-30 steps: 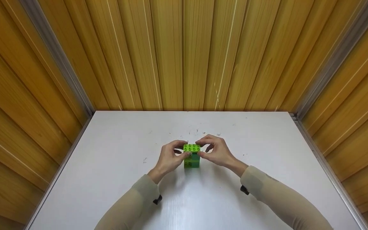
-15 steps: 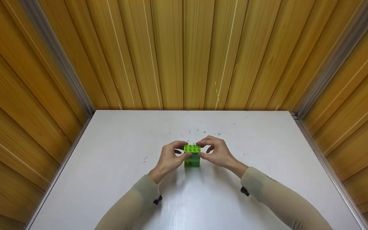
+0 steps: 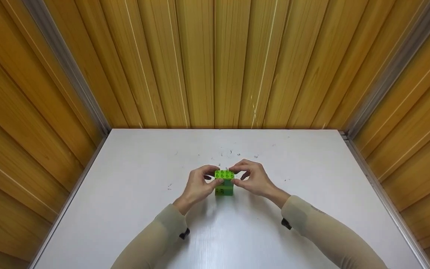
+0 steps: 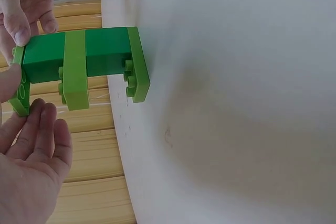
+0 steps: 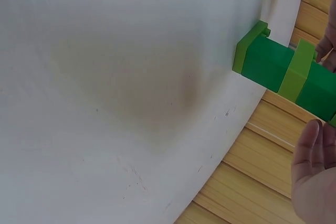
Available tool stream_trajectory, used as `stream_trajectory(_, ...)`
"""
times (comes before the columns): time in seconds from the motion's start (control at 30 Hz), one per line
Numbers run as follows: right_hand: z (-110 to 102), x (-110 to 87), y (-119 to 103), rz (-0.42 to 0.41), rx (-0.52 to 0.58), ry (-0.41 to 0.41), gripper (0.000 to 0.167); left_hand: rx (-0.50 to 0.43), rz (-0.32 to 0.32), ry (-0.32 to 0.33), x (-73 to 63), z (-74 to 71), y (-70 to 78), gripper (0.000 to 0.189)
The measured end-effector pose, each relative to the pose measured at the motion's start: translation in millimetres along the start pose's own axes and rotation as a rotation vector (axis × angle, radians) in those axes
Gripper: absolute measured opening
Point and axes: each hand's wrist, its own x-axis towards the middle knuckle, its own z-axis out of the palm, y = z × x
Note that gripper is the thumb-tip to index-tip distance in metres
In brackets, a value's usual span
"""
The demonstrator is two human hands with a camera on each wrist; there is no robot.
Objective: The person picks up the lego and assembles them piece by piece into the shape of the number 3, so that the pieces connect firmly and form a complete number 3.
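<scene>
A tower of toy building bricks stands on the white table, layered in light and dark green. On top lies a light green brick (image 3: 224, 175) with round studs. My left hand (image 3: 197, 185) pinches its left end between thumb and fingers, and my right hand (image 3: 254, 179) holds the right end the same way. Below it, the left wrist view shows a dark green brick (image 4: 44, 59), a light green brick (image 4: 77, 72), another dark green brick (image 4: 107, 51) and a light green base brick (image 4: 138, 66). Studs stick out on one side, where the dark bricks leave the lighter ones uncovered.
The white table (image 3: 144, 164) bears small dark marks and scuffs around the tower. Yellow wood-look panels (image 3: 230, 67) rise behind it and at both sides, with grey metal posts (image 3: 69, 71) at the corners.
The top light green brick sits very slightly lower over the tower, and the fingertips have come down with it. Both hands keep their grip; the arms stay almost still.
</scene>
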Motion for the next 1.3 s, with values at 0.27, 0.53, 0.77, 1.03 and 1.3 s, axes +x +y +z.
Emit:
stream_trajectory(0.27,-3.2,3.1,2.1,0.042,0.064,-0.038,0.040,-0.003,0.000,-0.006,1.1,-1.1,-0.3,0.032)
stream_trajectory(0.53,-2.9,1.2,6.7,0.065,0.120,-0.018,0.041,0.002,-0.016,-0.025,6.2,-3.3,4.1,0.027)
stream_trajectory(0.77,1.4,0.0,2.5,0.049,0.060,-0.004,0.040,0.003,-0.016,-0.026,2.7,-4.6,1.4,0.032)
stream_trajectory(1.03,2.4,-1.3,-1.2,0.006,0.015,-0.005,0.037,-0.004,0.024,-0.002,-2.5,-1.6,-3.1,0.038)
stream_trajectory(1.3,3.5,-6.2,0.4,-0.003,0.035,0.020,0.039,0.004,0.027,0.009,-5.0,2.4,-1.6,0.037)
